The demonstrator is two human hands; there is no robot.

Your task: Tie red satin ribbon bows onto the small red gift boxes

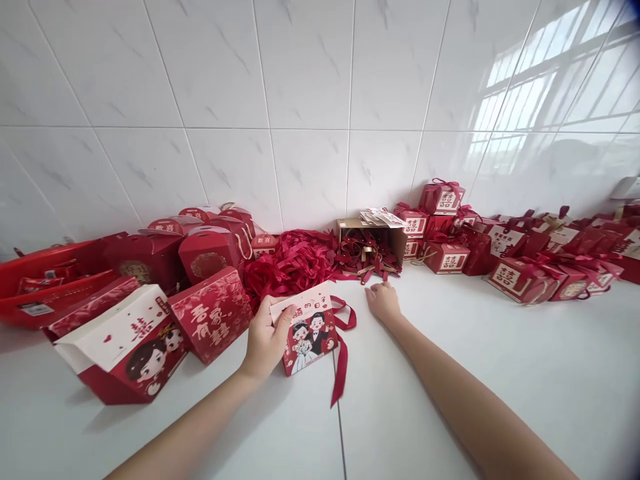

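Note:
In my left hand (266, 339) is a small red and white gift box (311, 341) with a cartoon bride and groom on its front. My thumb presses on its face; the fingers behind it are hidden. A dark red ribbon (341, 373) trails from the box's right side, looping at the top and hanging down. My right hand (384, 303) rests on the table before an open cardboard box (399, 245) that holds several dark red ribbon pieces. Its fingers are curled together, and what they pinch, if anything, is hidden. Left of the cardboard box lies a heap of red ribbons (295, 260).
Red handled boxes (207, 253), a cartoon-face box (133, 353) and a red box with white lettering (213, 313) stand left, beside a red basin (25, 277). Finished-looking ribboned boxes (447, 257) are stacked right. Cards (383, 217) lie on the cardboard box. A tiled wall (310, 80) runs behind.

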